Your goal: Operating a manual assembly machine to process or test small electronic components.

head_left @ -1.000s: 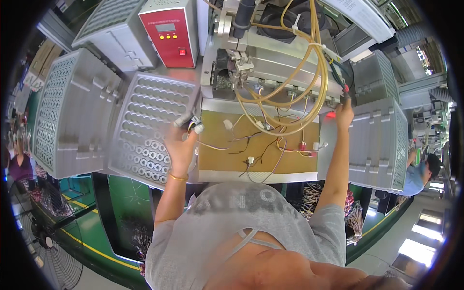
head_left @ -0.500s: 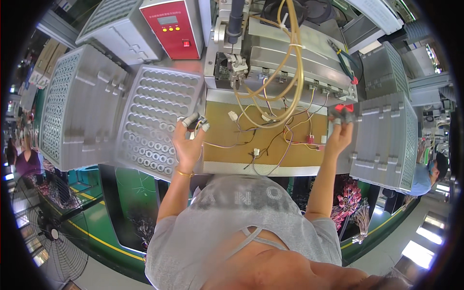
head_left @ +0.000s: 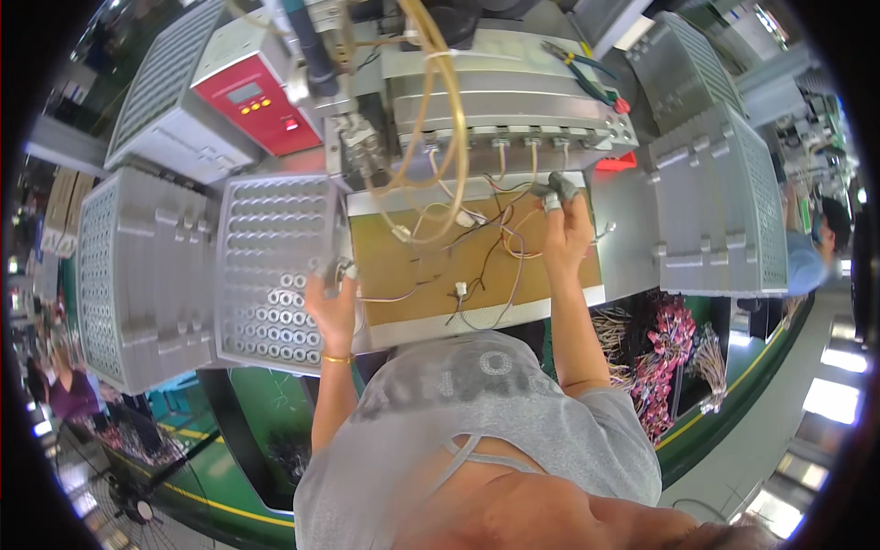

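At the right edge of the grey tray of ring-shaped parts point(head_left: 275, 316), my left hand point(head_left: 332, 310) pinches a small part between covered fingertips; blur hides its kind. A thin wire point(head_left: 390, 298) runs from beside this hand across the brown work board point(head_left: 385, 261). My right hand point(head_left: 570, 234), with grey finger covers, is closed over the board's far right part, just in front of the metal machine point(head_left: 504, 110). Wires pass close to its fingertips, but whatever they hold is too small to name. A white connector point(head_left: 461, 289) with dark wires lies near the board's front.
Yellowish tubes point(head_left: 458, 110) hang over the board from above. Pliers point(head_left: 587, 78) lie on the machine. A red control box point(head_left: 259, 103) stands at the back left. Stacks of grey trays flank me at left point(head_left: 151, 275) and right point(head_left: 715, 206). Wire bundles point(head_left: 665, 367) hang below right.
The view has shifted. My right hand has moved left, from beside the red item at the board's right to the wires in front of the machine. My left hand is nearer the tray's front, still pinching.
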Motion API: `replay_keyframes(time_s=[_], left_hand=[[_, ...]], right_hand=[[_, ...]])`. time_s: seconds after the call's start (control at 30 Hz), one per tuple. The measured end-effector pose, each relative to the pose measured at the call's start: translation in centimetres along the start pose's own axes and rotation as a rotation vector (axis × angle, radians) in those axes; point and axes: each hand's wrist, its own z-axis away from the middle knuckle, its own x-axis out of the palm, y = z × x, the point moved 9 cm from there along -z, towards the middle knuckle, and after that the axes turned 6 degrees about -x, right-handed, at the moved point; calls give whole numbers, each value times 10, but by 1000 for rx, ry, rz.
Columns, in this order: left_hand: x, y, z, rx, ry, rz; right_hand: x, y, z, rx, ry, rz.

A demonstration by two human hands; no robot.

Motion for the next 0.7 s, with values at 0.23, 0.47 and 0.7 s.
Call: replay_keyframes(time_s=[0.23,0.47,0.7], left_hand=[[8,-10,3,-45,-21,28],[15,-5,2,-52,-49,61],[20,1,-2,-49,-43,76]], right_hand=[[-43,74,-37,300,220,-151],[2,86,-50,543,194,-549],[-7,62,-22,426,340,-365]])
